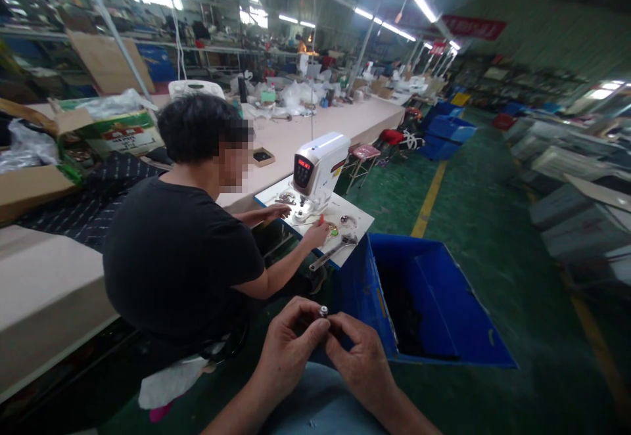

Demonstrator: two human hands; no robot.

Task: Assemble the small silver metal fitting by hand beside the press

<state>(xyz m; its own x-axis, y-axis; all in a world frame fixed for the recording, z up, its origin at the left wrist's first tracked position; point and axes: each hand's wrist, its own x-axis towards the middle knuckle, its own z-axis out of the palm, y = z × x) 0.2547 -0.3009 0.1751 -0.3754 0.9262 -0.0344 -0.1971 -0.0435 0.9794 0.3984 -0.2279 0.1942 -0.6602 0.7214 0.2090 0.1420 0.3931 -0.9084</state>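
A small shiny round metal fitting (323, 311) stands up between my fingertips, above my lap. My left hand (292, 343) pinches it between thumb and forefinger. From the other side my right hand (359, 351) closes in, its thumb and fingers pressed together at the fitting's lower end. The part of the fitting below the tip is hidden by my fingers. No other thing shows in either hand.
A co-worker in a black shirt (177, 257) sits ahead-left, hands at a white machine (320, 165). An adjustable wrench (332, 253) lies on its board (362, 219). A blue bin (473, 310) with dark contents stands right. A long table (365, 116) runs behind.
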